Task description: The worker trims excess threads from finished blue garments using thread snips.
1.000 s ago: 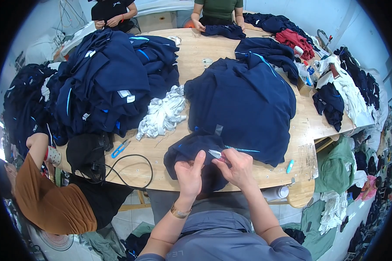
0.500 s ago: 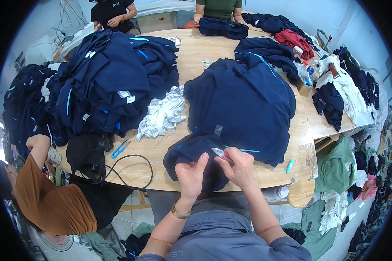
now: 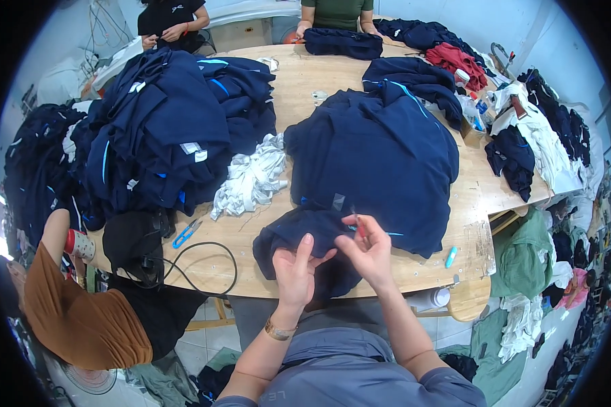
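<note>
At the table's near edge a bunched navy garment (image 3: 278,237) lies under both hands. My left hand (image 3: 295,271) grips its near side, the thumb up and the fingers partly hidden in the cloth. My right hand (image 3: 370,254) is just to the right, holding small red-handled thread snips (image 3: 360,229) between thumb and fingers; their blades are hard to make out. Past my hands, the rest of a navy garment pile (image 3: 373,159) with light blue piping spreads over the table; I cannot tell whether the bunched piece is joined to it.
A tall navy garment heap (image 3: 163,122) stands left, beside white fabric strips (image 3: 251,178). Blue snips (image 3: 184,234), a black cable (image 3: 234,261) and a light blue marker-like item (image 3: 451,257) lie nearby. A person in brown (image 3: 81,312) leans in at left; two others work across the table.
My right hand has turned and its fingers have opened out somewhat, the snips swinging upright. My left thumb has lowered slightly. At left, the person's cup has shifted and shows more.
</note>
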A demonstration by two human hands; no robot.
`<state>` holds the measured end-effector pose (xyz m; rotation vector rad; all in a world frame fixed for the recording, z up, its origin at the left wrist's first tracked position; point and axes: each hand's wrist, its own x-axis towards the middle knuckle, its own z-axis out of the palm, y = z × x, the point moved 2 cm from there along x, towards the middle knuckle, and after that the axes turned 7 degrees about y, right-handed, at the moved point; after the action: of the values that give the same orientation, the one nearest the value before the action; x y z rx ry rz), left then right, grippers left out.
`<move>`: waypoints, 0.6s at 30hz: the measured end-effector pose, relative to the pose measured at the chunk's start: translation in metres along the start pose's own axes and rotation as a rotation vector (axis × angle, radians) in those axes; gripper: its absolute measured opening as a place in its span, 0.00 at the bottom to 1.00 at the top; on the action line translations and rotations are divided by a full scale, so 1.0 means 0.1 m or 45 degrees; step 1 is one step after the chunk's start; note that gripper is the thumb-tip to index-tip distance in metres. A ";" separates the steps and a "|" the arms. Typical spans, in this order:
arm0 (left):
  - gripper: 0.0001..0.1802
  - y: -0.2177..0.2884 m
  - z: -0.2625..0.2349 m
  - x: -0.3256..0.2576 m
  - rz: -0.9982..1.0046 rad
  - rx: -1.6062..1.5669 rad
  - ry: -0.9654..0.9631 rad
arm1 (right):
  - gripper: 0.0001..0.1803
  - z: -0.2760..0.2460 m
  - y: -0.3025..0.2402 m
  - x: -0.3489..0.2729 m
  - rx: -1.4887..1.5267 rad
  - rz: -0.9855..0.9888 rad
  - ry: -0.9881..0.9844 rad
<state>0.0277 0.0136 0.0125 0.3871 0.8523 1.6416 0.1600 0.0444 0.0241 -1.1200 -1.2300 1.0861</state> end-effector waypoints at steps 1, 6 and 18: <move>0.08 -0.01 0.03 -0.01 0.004 0.015 -0.012 | 0.09 0.03 0.00 0.00 -0.055 -0.012 -0.005; 0.13 -0.05 -0.02 0.00 0.019 0.121 -0.063 | 0.07 0.05 0.17 0.06 -0.020 -0.128 0.008; 0.10 -0.05 -0.08 0.02 -0.008 0.081 0.008 | 0.09 0.04 0.03 -0.02 -0.075 -0.013 0.003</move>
<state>0.0256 0.0128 0.0031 0.4235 0.9115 1.6135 0.1560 0.0433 0.0206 -1.1579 -1.2718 1.0465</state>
